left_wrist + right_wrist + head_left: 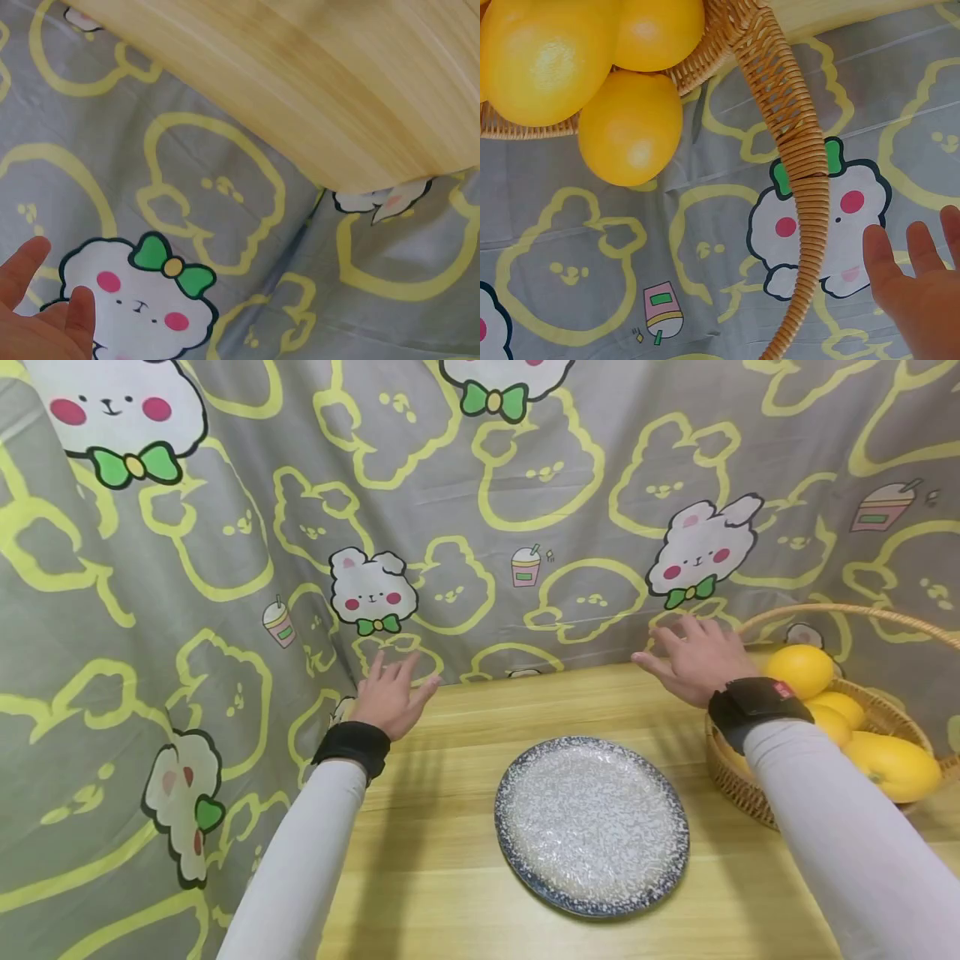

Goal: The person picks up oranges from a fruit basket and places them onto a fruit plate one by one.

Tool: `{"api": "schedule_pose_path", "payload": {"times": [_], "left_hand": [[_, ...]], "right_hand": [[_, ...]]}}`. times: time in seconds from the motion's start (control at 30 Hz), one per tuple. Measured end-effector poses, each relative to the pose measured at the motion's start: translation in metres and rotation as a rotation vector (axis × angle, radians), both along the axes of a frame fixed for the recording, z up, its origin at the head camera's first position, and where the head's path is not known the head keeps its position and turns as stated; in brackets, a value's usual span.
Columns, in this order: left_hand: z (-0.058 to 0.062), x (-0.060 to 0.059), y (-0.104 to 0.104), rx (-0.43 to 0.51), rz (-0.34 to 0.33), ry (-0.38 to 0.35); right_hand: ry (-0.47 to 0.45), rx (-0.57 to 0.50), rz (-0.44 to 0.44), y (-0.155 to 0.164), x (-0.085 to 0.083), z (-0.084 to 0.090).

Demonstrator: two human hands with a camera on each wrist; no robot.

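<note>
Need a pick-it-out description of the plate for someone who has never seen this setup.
Start at the wooden table set against the grey cartoon-bunny curtain. The plate lies flat near the middle of it, between the person's forearms and left of the wicker basket of yellow fruit. It is the only dish: round, speckled white, dark blue mottled rim, nothing on it.
</note>
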State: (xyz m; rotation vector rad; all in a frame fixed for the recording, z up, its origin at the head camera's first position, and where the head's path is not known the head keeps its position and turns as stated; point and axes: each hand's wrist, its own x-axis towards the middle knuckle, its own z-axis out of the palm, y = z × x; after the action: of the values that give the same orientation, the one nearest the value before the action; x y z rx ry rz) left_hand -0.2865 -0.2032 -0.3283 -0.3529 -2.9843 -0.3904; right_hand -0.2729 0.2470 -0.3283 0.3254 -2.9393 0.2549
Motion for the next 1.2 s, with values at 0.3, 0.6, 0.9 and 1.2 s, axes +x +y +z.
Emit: {"api": "schedule_pose_path", "payload": {"times": [0.3,0.6,0.9,1.2], "left_hand": [[-0.028,0.001,0.009,0.020,-0.050,-0.001],[-0.042,0.004,0.019,0.083,-0.048,-0.068],[-0.062,0.013,0.029,0.083,-0.035,-0.156],[-0.092,0.020,0.043,0.128,-0.059,-0.192]], "right_hand": [[0.003,-0.022,-0.022,0.010,0.003,-0.006],[-0.019,-0.020,-0.030,0.018,0.008,-0.010],[-0.038,-0.010,-0.027,0.023,0.008,-0.013],[-0.054,0.024,-0.047,0.025,0.007,-0.020]]}}
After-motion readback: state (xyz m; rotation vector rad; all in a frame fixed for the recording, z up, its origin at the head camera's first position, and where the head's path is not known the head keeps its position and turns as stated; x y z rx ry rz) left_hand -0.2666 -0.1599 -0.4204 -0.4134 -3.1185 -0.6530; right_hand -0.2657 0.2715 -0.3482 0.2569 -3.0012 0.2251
